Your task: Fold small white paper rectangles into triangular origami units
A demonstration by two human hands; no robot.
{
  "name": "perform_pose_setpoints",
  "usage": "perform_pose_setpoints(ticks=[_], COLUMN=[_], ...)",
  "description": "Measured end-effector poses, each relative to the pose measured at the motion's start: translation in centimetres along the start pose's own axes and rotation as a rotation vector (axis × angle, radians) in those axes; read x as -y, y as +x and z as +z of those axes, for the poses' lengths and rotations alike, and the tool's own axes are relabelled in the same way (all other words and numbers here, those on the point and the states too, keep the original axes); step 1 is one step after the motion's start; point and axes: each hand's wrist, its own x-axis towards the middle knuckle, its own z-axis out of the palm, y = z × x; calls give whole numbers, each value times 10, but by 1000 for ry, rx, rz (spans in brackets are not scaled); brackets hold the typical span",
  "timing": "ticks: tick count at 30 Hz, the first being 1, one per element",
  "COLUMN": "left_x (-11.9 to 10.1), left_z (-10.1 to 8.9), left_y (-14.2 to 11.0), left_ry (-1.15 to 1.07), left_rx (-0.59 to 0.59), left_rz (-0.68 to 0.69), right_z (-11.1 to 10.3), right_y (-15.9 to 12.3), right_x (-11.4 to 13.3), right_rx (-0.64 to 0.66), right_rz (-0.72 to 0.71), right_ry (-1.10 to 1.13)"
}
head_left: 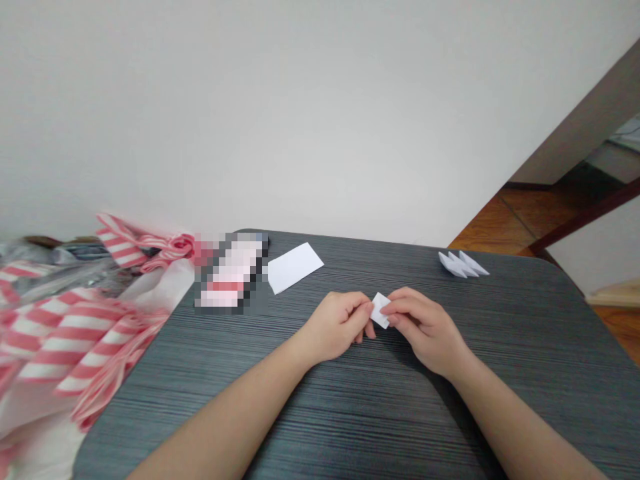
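Note:
Between my two hands is a small folded piece of white paper (380, 311), held just above the dark table. My left hand (340, 323) pinches its left corner between thumb and forefinger. The right side of the paper is gripped by the thumb and fingers of my right hand (425, 327), which cover part of it. Farther off to the right lie several pointed, folded white paper pieces (463, 264), grouped close together. A flat white sheet of paper (296, 268) rests on the table beyond my left hand.
A blurred-out phone-like object (233, 273) lies at the table's back left. Red-and-white striped cloth (85, 333) and clear plastic are heaped beside the left edge. The dark wood-grain table (320, 420) meets a pale wall (320, 120) behind; brown floor (520, 217) shows at right.

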Motion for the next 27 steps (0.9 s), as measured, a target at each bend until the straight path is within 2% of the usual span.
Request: perform_pose_setpoints(ticks=[3, 9, 18, 27], left_x=[-1, 0, -5, -2], left_z=[0, -1, -2, -1], left_y=[0, 0, -1, 0], left_ry=[-3, 13, 48, 86], left_rx=[9, 29, 44, 31], left_rz=[-3, 27, 60, 40], right_z=[-1, 2, 7, 7], right_y=[1, 3, 0, 2], right_x=[-1, 3, 2, 7], right_rx=[25, 22, -119, -118], right_rz=[-27, 46, 187, 142], right_ry=[-12, 5, -18, -34])
